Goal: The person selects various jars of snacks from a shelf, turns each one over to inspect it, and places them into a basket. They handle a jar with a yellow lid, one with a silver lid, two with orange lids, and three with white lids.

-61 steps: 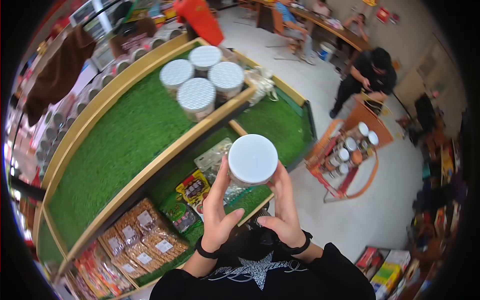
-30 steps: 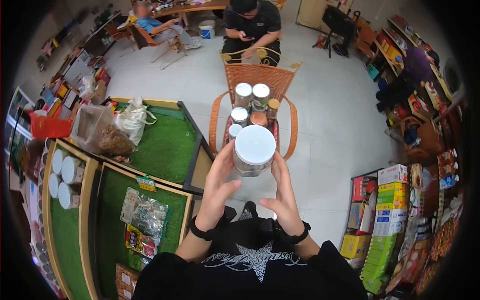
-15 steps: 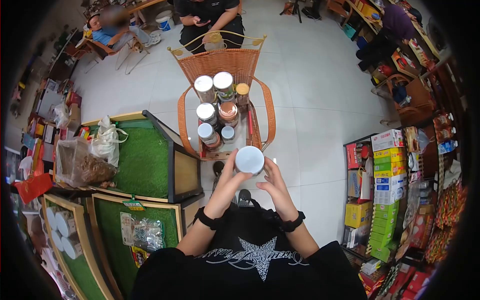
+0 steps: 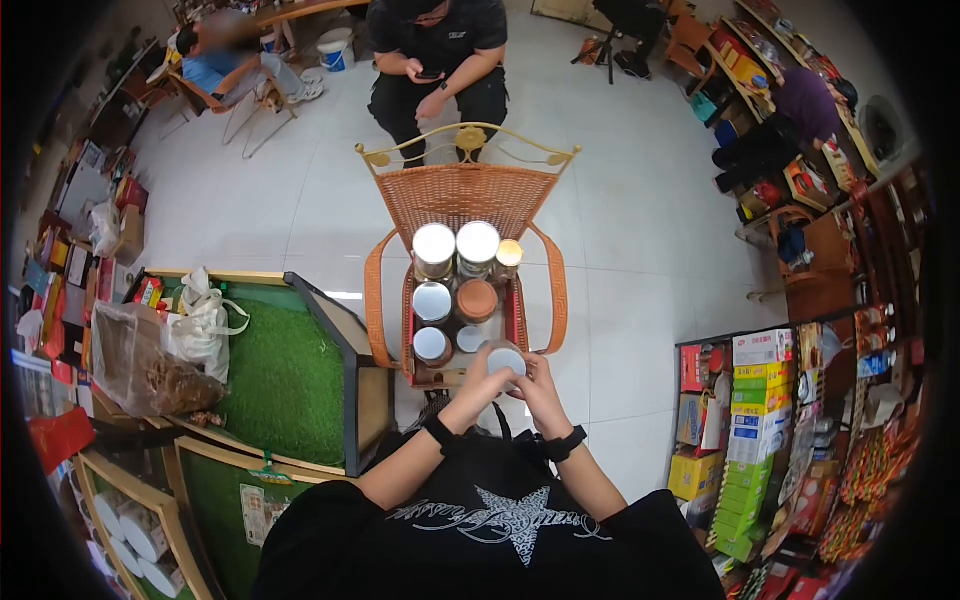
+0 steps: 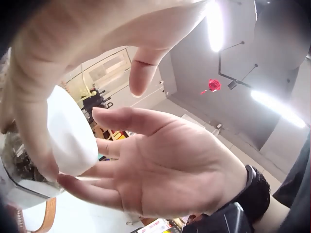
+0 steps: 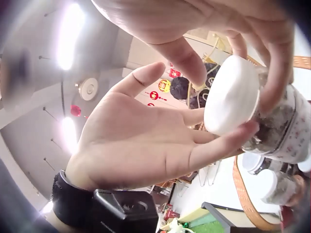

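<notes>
A jar with a white lid [image 4: 507, 362] is held between my two hands over the front edge of a wicker chair [image 4: 470, 195]. My left hand [image 4: 477, 393] grips its left side and my right hand [image 4: 541, 396] its right side. The left wrist view shows my left hand's fingers [image 5: 36, 111] bent round the white lid [image 5: 73, 136], with my right hand [image 5: 165, 167] opposite. Dark contents show through the clear jar [image 6: 286, 126] in the right wrist view. Several lidded jars, one with an orange-brown lid [image 4: 477, 299], stand on the seat.
Left of the chair is a green-lined display stand [image 4: 285, 380] bearing a white bag [image 4: 200, 335] and a clear bag [image 4: 145, 360]. A seated person [image 4: 438, 60] is behind the chair back. Stacked boxes [image 4: 755, 430] fill a shelf at the right.
The view has swung from the display stand to the chair. My hands have carried the jar down to the seat's front edge, beside the other jars.
</notes>
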### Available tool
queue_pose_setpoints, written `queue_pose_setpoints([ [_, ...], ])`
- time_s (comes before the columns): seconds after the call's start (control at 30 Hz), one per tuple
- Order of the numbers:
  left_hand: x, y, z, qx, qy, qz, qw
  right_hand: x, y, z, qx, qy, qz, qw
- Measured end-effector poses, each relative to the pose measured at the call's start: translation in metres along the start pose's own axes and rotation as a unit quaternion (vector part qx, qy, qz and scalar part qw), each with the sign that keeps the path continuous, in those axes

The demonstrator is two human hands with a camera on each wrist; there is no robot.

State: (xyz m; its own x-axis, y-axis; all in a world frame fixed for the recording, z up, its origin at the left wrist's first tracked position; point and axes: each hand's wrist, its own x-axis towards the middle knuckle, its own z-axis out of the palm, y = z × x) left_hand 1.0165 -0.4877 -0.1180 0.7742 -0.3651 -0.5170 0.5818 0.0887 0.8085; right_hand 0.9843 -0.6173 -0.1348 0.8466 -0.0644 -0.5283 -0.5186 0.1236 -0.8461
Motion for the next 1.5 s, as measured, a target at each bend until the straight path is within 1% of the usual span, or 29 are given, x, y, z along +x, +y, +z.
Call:
queue_pose_setpoints([
  [0.07, 0.026, -0.022, -0.015, -0.029, -0.019, -0.024, 0.999, 0.022, 0.015, 0.005, 0.025, -0.007, -0.012, 1.000],
  [0.13, 0.050, -0.049, -0.024, 0.005, 0.069, 0.044, 0.997, 0.037, 0.021, 0.011, 0.023, -0.001, 0.006, 1.000],
  [0.2, 0.067, -0.072, -0.032, -0.009, 0.085, 0.004, 0.996, 0.050, 0.029, 0.015, 0.056, -0.002, 0.042, 0.998],
  [0.33, 0.087, -0.087, -0.045, -0.010, 0.117, -0.042, 0.992, 0.078, 0.062, 0.015, 0.049, -0.004, 0.080, 0.996],
  [0.4, 0.096, -0.096, -0.049, 0.052, 0.149, -0.046, 0.986, 0.093, 0.073, 0.015, 0.060, -0.008, 0.088, 0.994],
  [0.43, 0.101, -0.101, -0.051, 0.051, 0.153, -0.058, 0.985, 0.098, 0.080, 0.015, 0.074, -0.011, 0.087, 0.993],
  [0.47, 0.108, -0.106, -0.053, 0.078, 0.169, -0.047, 0.981, 0.105, 0.086, 0.014, 0.077, -0.011, 0.100, 0.992],
  [0.5, 0.113, -0.110, -0.055, 0.106, 0.185, -0.036, 0.976, 0.113, 0.089, 0.013, 0.072, -0.019, 0.091, 0.993],
  [0.53, 0.118, -0.108, -0.055, 0.100, 0.189, -0.032, 0.976, 0.119, 0.085, 0.015, 0.066, -0.029, 0.079, 0.994],
  [0.6, 0.126, -0.099, -0.058, 0.146, 0.190, 0.013, 0.971, 0.129, 0.080, 0.015, 0.064, -0.021, 0.097, 0.993],
  [0.67, 0.133, -0.095, -0.060, 0.169, 0.197, 0.015, 0.966, 0.142, 0.089, 0.011, 0.051, -0.024, 0.069, 0.996],
  [0.73, 0.137, -0.092, -0.060, 0.191, 0.200, 0.024, 0.961, 0.147, 0.087, 0.010, 0.050, -0.028, 0.074, 0.996],
  [0.8, 0.139, -0.090, -0.059, 0.200, 0.199, 0.016, 0.959, 0.149, 0.081, 0.005, 0.048, -0.037, 0.111, 0.992],
  [0.87, 0.139, -0.099, -0.061, 0.187, 0.213, 0.013, 0.959, 0.147, 0.085, 0.000, 0.070, -0.047, 0.111, 0.990],
  [0.93, 0.138, -0.104, -0.066, 0.199, 0.189, 0.030, 0.961, 0.145, 0.084, -0.002, 0.039, -0.060, 0.125, 0.990],
  [1.0, 0.138, -0.112, -0.068, 0.201, 0.206, 0.041, 0.957, 0.145, 0.086, -0.002, 0.045, -0.083, 0.104, 0.990],
  [1.07, 0.141, -0.119, -0.072, 0.150, 0.193, 0.043, 0.969, 0.147, 0.084, -0.003, 0.018, -0.100, 0.107, 0.989],
  [1.1, 0.139, -0.113, -0.070, 0.179, 0.206, 0.019, 0.962, 0.149, 0.081, -0.005, -0.041, -0.101, 0.139, 0.984],
  [1.13, 0.139, -0.111, -0.069, 0.226, 0.224, 0.020, 0.948, 0.150, 0.078, -0.007, -0.045, -0.110, 0.128, 0.985],
  [1.2, 0.137, -0.101, -0.070, 0.229, 0.227, -0.007, 0.947, 0.151, 0.070, -0.010, -0.145, -0.089, 0.094, 0.981],
  [1.23, 0.134, -0.097, -0.070, 0.239, 0.243, 0.018, 0.940, 0.151, 0.062, -0.012, -0.160, -0.101, 0.049, 0.981],
  [1.27, 0.134, -0.091, -0.071, 0.248, 0.261, 0.044, 0.932, 0.151, 0.054, -0.014, -0.166, -0.114, 0.035, 0.979],
  [1.3, 0.123, -0.069, -0.071, 0.223, 0.249, 0.040, 0.942, 0.146, 0.036, -0.015, -0.166, -0.124, 0.010, 0.978],
  [1.33, 0.107, -0.046, -0.068, 0.154, 0.244, 0.055, 0.956, 0.139, 0.016, -0.014, -0.165, -0.137, -0.014, 0.977],
  [1.37, 0.088, -0.018, -0.062, 0.115, 0.249, 0.036, 0.961, 0.130, -0.005, -0.012, -0.126, -0.153, -0.025, 0.980],
  [1.4, 0.073, -0.001, -0.059, 0.074, 0.253, 0.017, 0.964, 0.128, -0.016, -0.012, -0.134, -0.171, -0.034, 0.975],
  [1.43, 0.061, 0.004, -0.061, 0.105, 0.289, 0.083, 0.948, 0.126, -0.025, -0.013, -0.112, -0.191, -0.049, 0.974],
  [1.47, 0.046, 0.009, -0.063, 0.013, 0.281, 0.092, 0.955, 0.123, -0.034, -0.012, -0.090, -0.212, -0.059, 0.971],
  [1.5, 0.039, -0.001, -0.072, -0.011, 0.317, 0.134, 0.939, 0.116, -0.048, -0.007, -0.093, -0.228, -0.069, 0.967],
])
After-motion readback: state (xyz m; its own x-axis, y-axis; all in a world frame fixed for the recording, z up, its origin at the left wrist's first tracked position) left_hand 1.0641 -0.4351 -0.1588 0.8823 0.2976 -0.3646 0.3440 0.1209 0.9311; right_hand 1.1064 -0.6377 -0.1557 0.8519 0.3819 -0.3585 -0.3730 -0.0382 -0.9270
